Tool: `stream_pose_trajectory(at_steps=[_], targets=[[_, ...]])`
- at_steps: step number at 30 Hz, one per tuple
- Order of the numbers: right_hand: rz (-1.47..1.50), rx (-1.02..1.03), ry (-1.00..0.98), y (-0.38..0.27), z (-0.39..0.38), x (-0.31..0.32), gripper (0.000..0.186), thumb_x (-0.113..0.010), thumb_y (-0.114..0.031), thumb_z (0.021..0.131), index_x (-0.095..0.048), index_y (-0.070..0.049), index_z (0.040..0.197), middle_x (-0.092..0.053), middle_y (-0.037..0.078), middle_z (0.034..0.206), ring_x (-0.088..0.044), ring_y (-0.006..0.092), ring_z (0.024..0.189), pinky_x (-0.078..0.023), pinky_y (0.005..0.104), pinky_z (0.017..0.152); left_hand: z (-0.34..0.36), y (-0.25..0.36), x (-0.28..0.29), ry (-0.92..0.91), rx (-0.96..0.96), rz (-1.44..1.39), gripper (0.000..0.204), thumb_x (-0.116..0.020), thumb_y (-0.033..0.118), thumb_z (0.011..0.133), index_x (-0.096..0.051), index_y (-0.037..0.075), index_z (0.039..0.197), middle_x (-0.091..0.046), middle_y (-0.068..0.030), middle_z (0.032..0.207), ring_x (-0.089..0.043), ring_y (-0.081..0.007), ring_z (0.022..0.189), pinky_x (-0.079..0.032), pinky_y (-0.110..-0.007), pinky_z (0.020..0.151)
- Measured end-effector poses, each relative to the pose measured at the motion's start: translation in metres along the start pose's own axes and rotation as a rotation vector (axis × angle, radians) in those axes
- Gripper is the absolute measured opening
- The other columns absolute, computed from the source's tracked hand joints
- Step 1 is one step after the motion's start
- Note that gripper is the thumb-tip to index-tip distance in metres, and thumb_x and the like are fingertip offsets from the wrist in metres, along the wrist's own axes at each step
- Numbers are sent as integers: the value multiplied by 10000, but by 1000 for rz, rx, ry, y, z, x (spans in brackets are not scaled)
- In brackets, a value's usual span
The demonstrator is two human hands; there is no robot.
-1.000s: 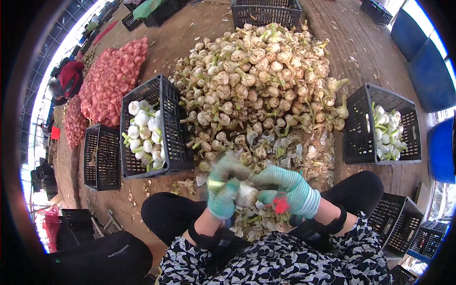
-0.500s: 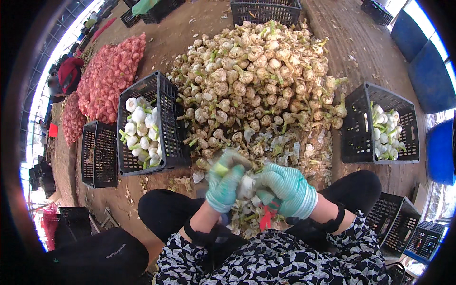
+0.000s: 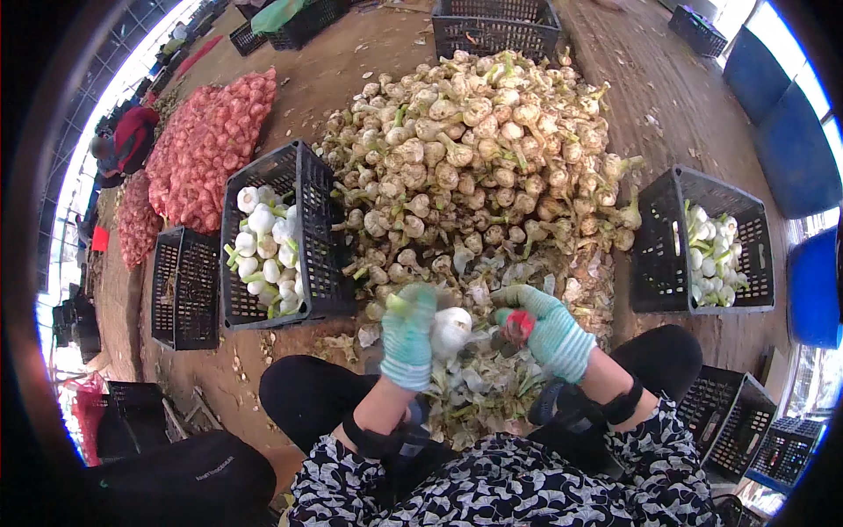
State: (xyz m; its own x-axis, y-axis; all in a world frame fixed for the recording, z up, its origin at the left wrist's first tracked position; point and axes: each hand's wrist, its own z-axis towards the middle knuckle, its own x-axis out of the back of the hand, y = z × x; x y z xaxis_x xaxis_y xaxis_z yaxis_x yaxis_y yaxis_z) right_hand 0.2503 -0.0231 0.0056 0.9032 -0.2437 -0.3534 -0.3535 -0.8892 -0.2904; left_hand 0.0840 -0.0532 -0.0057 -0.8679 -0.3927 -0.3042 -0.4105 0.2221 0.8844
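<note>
My left hand (image 3: 407,338), in a striped green-and-white glove, is closed round a garlic bulb (image 3: 451,331). The bulb is white and clean, and its green stem end shows at the far side of the fingers. My gloved right hand (image 3: 551,334) sits a short way to the right, apart from the bulb. Its fingers are curled round a small tool with a red part (image 3: 519,327); glove and blur hide its exact kind. Just beyond both hands rises a large heap of unpeeled garlic (image 3: 474,149), brown-skinned with cut stems. Peeled skins (image 3: 479,404) litter the ground between my knees.
Black crates with white garlic stand left (image 3: 307,237) and right (image 3: 650,237) of the heap. An empty-looking crate (image 3: 186,290) is farther left, near red mesh sacks (image 3: 211,145) of bulbs. Another crate (image 3: 496,33) stands behind the heap; blue barrels (image 3: 815,285) line the right.
My right hand has drawn away to the right from the bulb. The bulb in my left hand now shows white and whole, and the red part has risen with the right hand.
</note>
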Motion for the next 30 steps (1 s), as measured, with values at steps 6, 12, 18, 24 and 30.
stream_pose_trajectory(at_steps=[6, 12, 18, 24, 30], targets=[[-581, 578, -372, 16, 6, -5, 286, -539, -252, 825, -492, -2, 955, -554, 54, 765, -559, 161, 636, -479, 264, 556, -8, -4, -4, -160, -222, 208, 238, -561, 292, 809, -560, 54, 815, -582, -33, 758, -549, -109, 641, -460, -247, 554], [-347, 460, -316, 7, 3, 4, 182, -538, -5, 791, -510, -21, 970, -566, 54, 831, -537, 110, 703, -454, 214, 594, -3, -12, -1, -66, -101, 132, 240, -578, 283, 798, -555, 51, 856, -580, -57, 763, -586, -161, 610, -492, -271, 527], [-236, 641, -529, 15, 15, 8, 200, -580, -51, 786, -518, -10, 972, -569, 51, 850, -527, 96, 708, -447, 218, 620, 8, -25, 7, -37, 163, -151, 215, -600, 270, 781, -492, 88, 820, -555, -59, 743, -597, -190, 625, -513, -288, 491], [181, 468, -690, 26, 26, 0, 204, -547, -96, 814, -512, -9, 995, -559, 71, 931, -527, 107, 759, -442, 212, 617, 4, -35, 6, 6, 146, -191, 236, -587, 294, 789, -512, 74, 835, -568, -66, 747, -579, -170, 568, -485, -262, 461], [-98, 1049, -585, 67, 22, -4, 551, -586, -138, 784, -303, -21, 1242, -421, 104, 1162, -428, 188, 1050, -360, 276, 887, -6, -32, -8, -101, 176, 0, 356, -570, 326, 797, -518, 51, 1017, -541, -16, 894, -522, -104, 784, -454, -238, 671]])
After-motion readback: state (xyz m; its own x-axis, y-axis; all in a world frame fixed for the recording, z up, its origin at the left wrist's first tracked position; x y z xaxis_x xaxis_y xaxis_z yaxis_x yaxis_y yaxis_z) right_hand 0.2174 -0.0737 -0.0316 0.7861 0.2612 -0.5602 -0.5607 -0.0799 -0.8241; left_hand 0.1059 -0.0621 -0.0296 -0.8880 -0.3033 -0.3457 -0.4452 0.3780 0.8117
